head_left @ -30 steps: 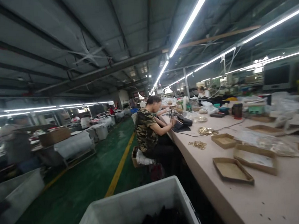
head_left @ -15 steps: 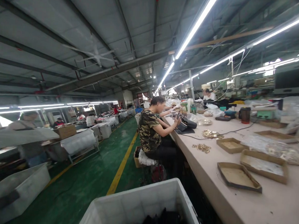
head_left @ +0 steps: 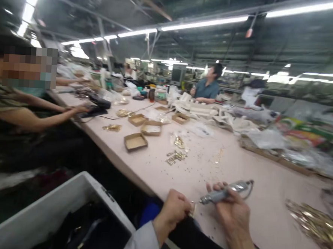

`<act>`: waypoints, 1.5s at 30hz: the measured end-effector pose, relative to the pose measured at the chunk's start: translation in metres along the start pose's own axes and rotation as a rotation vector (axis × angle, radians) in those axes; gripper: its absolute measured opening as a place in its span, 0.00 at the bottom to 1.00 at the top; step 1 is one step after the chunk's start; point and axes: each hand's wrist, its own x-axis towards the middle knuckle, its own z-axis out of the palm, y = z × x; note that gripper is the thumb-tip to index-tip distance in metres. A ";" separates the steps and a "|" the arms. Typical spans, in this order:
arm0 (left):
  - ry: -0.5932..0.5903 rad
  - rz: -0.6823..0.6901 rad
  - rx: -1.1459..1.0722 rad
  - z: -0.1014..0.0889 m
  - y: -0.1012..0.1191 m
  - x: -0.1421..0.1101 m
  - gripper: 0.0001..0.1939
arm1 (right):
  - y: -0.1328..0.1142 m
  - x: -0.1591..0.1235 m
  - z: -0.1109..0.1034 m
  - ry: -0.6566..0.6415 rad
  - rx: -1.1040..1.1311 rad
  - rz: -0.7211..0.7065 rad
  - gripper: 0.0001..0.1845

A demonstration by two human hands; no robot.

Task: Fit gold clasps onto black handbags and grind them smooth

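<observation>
In the head view, my right hand (head_left: 234, 215) is wrapped round a grey electric screwdriver (head_left: 217, 195), its tip pointing left. Just left of that tip, my left hand (head_left: 175, 207) is closed in a pinch on a small gold metal piece (head_left: 192, 208); its exact shape is blurred. Beneath my hands lies a black item (head_left: 197, 237), partly hidden by them, at the table's edge. Beyond my hands, gold metal fittings (head_left: 176, 157) and tiny dark screws (head_left: 200, 156) are scattered on the pale table (head_left: 141, 168).
A white bin (head_left: 33, 216) with black items stands to my left. Shallow cardboard trays (head_left: 135, 142) sit further up the table. More gold fittings (head_left: 315, 223) are heaped at the right. A co-worker in camouflage (head_left: 22, 119) works at the left; another person (head_left: 208, 87) sits across.
My view has swung right and down from the aisle to the table. Both my hands, the screwdriver and the black item have come into view.
</observation>
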 end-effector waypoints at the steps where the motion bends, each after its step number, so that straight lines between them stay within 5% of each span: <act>1: -0.042 -0.004 -0.011 0.011 -0.002 0.003 0.11 | -0.017 -0.006 -0.009 0.048 -0.018 -0.015 0.08; 8: -0.066 0.002 -0.128 -0.001 0.007 0.002 0.06 | -0.013 -0.007 0.003 0.103 -0.022 -0.008 0.09; 45: -0.101 0.046 -0.103 0.004 -0.002 0.006 0.09 | -0.020 -0.010 0.007 0.023 -0.022 -0.056 0.11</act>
